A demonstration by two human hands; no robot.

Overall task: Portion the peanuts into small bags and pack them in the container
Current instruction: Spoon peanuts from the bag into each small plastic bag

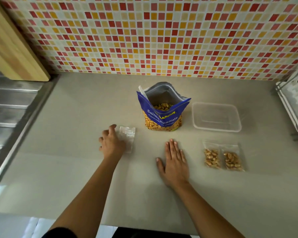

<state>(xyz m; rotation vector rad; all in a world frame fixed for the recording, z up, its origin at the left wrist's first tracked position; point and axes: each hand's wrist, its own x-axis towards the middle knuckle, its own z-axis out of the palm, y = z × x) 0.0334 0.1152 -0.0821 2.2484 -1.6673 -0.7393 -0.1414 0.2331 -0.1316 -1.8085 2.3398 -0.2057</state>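
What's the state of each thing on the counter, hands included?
peanut bag: upright, open, scoop inside
container: lidless, empty
two filled bags: lying flat, outside container
empty bags: flat, under left fingers
left hand: resting on empty bags
right hand: flat, open, holding nothing

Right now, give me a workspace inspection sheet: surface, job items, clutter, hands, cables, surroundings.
Surface: grey countertop, bare in front.
Job items: peanut bag upright, open, white scoop handle inside; clear container empty; two filled small bags side by side; empty small bags.
Clutter: nothing seen.
Hands: left hand on the empty small bags; right hand flat on countertop.
Cables: nothing seen.
Surroundings: tiled wall, steel sink drainer, wooden board, wire rack.
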